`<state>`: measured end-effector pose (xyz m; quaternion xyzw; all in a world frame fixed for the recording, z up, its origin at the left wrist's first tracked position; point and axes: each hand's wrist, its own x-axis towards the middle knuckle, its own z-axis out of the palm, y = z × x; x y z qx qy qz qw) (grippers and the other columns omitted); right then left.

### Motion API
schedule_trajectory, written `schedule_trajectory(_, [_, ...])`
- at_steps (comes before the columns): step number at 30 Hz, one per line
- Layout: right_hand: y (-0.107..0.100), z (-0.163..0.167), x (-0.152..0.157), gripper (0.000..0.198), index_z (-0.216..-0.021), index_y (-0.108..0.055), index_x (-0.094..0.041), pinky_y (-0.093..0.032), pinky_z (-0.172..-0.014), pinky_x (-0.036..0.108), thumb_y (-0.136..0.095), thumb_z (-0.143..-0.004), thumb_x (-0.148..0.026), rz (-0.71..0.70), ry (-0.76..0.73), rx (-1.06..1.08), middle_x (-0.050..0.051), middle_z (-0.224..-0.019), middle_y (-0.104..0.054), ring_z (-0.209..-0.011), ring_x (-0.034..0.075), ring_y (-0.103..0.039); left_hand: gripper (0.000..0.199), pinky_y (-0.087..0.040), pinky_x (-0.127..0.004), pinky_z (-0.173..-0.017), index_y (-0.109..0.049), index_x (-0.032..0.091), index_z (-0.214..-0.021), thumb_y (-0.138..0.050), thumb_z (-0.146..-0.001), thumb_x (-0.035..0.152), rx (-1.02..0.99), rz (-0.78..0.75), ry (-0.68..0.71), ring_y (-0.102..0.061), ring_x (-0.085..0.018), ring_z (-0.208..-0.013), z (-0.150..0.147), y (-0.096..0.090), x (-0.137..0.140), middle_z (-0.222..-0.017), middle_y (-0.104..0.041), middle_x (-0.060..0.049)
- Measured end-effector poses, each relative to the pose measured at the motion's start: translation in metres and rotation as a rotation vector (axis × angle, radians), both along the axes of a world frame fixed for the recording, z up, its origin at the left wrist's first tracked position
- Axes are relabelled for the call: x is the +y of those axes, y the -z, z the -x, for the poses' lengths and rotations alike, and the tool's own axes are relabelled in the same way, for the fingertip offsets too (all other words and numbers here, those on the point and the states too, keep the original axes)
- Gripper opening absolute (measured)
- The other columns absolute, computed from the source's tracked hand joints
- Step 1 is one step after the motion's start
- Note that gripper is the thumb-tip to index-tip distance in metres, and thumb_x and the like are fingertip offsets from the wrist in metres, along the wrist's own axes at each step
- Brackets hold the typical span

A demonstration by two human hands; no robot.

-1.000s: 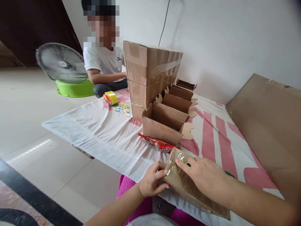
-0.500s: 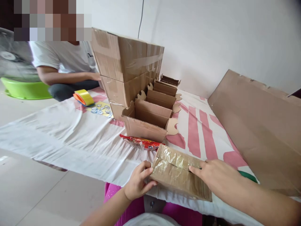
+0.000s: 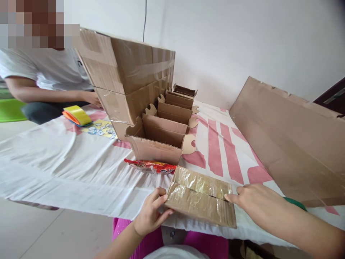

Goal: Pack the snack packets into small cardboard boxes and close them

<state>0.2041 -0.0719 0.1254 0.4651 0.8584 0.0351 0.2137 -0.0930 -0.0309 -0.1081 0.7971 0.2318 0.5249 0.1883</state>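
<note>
A small taped cardboard box lies at the near edge of the cloth-covered table, clear tape shining over the seam along its top. My left hand grips its left end, fingers and thumb bent round the corner. At the other end, my right hand has its thumb on the top by the seam, with the other fingers bent beyond the edge and partly hidden. Just behind the box lies a red snack packet. Past that stands the nearest of several open-topped cardboard boxes with cut-out side flaps.
Large taped cartons are stacked at left centre. A cardboard panel leans on the right, near a green round edge. Coloured strips and a patterned yellow sheet lie left. Another person sits behind the cartons.
The view has swung right, so the cartons and the person appear farther left. My right hand has slid outward to the box's right end, while my left hand keeps its hold.
</note>
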Motion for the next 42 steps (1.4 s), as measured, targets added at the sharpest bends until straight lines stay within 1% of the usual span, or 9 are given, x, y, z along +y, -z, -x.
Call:
schedule_trajectory(6, [0.000,-0.014,-0.004,0.053,-0.095,-0.072,-0.029,-0.021,-0.046,0.031,-0.046,-0.067,0.008,0.012,0.058,0.035,0.000,-0.061,-0.067,-0.051,0.020,-0.062,0.068,-0.048,-0.032,-0.069,-0.027,0.038,-0.145,-0.060,-0.088,0.021,0.012,-0.001,-0.008,-0.054,-0.019,-0.082,0.001,0.000,0.001,-0.097,-0.054,-0.005])
schedule_trajectory(10, [0.000,-0.027,-0.008,0.038,-0.089,-0.073,-0.028,-0.034,-0.050,0.029,-0.049,-0.078,-0.001,0.037,0.149,0.247,0.001,-0.061,-0.067,-0.054,0.019,-0.062,0.066,-0.049,-0.032,-0.069,-0.026,0.036,-0.146,-0.057,-0.090,0.022,0.007,-0.012,-0.003,-0.055,-0.019,-0.084,0.001,-0.001,0.001,-0.097,-0.054,-0.006])
schedule_trajectory(16, [0.001,-0.066,0.004,0.035,-0.125,-0.063,-0.037,-0.051,-0.083,0.034,-0.046,-0.094,-0.037,0.282,0.393,0.492,0.001,-0.116,-0.071,-0.092,0.021,-0.068,0.060,-0.051,-0.033,-0.071,-0.028,0.032,-0.145,-0.053,-0.092,0.020,-0.011,-0.025,-0.017,-0.056,-0.021,-0.089,-0.002,-0.005,0.001,-0.101,-0.055,-0.008])
schedule_trajectory(21, [0.061,-0.114,0.011,0.049,-0.136,-0.054,-0.031,-0.055,-0.072,0.035,-0.038,-0.094,-0.051,0.155,0.687,0.658,0.004,-0.112,-0.072,-0.070,0.019,-0.067,0.062,-0.051,-0.036,-0.081,-0.031,0.027,-0.142,-0.055,-0.088,0.011,0.032,0.062,-0.056,-0.056,-0.022,-0.098,-0.005,-0.019,-0.008,-0.108,-0.054,-0.010])
schedule_trajectory(25, [0.132,-0.126,0.006,0.043,-0.125,-0.062,-0.027,-0.052,-0.082,0.036,-0.038,-0.093,-0.041,0.001,0.630,0.615,0.008,-0.117,-0.070,-0.098,0.026,-0.067,0.057,-0.051,-0.035,-0.082,-0.035,0.022,-0.140,-0.056,-0.087,0.014,0.068,0.196,-0.115,-0.056,-0.021,-0.094,-0.008,-0.032,-0.018,-0.106,-0.054,-0.010])
schedule_trajectory(28, [0.171,-0.120,0.000,0.042,-0.122,-0.064,-0.026,-0.050,-0.075,0.034,-0.039,-0.089,-0.031,0.003,0.612,0.471,0.009,-0.104,-0.070,-0.092,0.025,-0.068,0.053,-0.051,-0.033,-0.077,-0.038,0.023,-0.138,-0.058,-0.088,0.022,0.040,0.286,-0.117,-0.055,-0.020,-0.087,-0.010,-0.039,-0.020,-0.100,-0.054,-0.007])
schedule_trajectory(31, [0.188,-0.115,-0.003,0.040,-0.117,-0.066,-0.026,-0.048,-0.069,0.032,-0.041,-0.086,-0.027,-0.013,0.608,0.421,0.009,-0.096,-0.067,-0.084,0.023,-0.066,0.050,-0.050,-0.032,-0.076,-0.040,0.025,-0.138,-0.056,-0.091,0.026,0.003,0.292,-0.094,-0.053,-0.019,-0.086,-0.011,-0.042,-0.019,-0.102,-0.052,-0.007])
schedule_trajectory(37, [0.169,-0.106,-0.012,0.030,-0.101,-0.068,-0.023,-0.051,-0.087,0.038,-0.047,-0.088,-0.040,-0.211,0.551,0.855,0.010,-0.104,-0.067,-0.100,0.026,-0.062,0.043,-0.049,-0.030,-0.076,-0.043,0.027,-0.136,-0.053,-0.094,0.024,-0.080,0.311,-0.038,-0.051,-0.017,-0.086,-0.017,-0.042,-0.018,-0.102,-0.049,-0.006])
schedule_trajectory(42, [0.141,-0.085,-0.030,0.044,-0.097,-0.062,-0.022,-0.054,-0.071,0.030,-0.055,-0.083,-0.063,-0.062,0.626,1.202,0.007,-0.088,-0.066,-0.082,0.023,-0.064,0.024,-0.047,-0.026,-0.076,-0.052,0.027,-0.112,-0.048,-0.094,0.012,-0.236,0.259,-0.010,-0.049,-0.014,-0.088,-0.023,-0.042,-0.024,-0.098,-0.044,-0.003])
